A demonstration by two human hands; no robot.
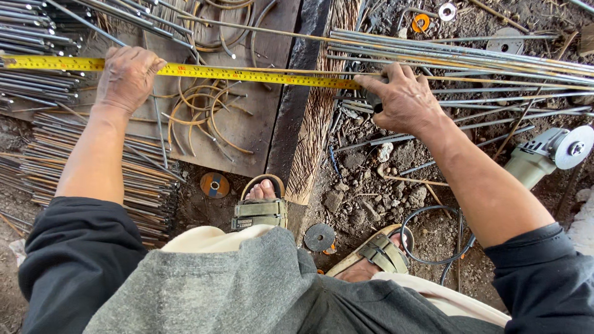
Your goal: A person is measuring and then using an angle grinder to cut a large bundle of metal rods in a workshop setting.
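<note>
A yellow tape measure blade (247, 75) stretches level across a wooden board (247, 124) and thin steel rods. My left hand (127, 77) presses down on the tape near its left part, fingers curled over it. My right hand (402, 99) holds the tape's dark case at the right end, beside a bundle of long steel rods (470, 59) that run to the right. Bent wire rings (198, 114) lie on the board under the tape.
An angle grinder (547, 154) with its cable lies on the dirt at right. Worn cutting discs (214, 185) (320, 237) sit near my sandalled feet (263, 207). Stacks of short rods (43, 55) fill the left side. Washers (447, 11) lie at the top.
</note>
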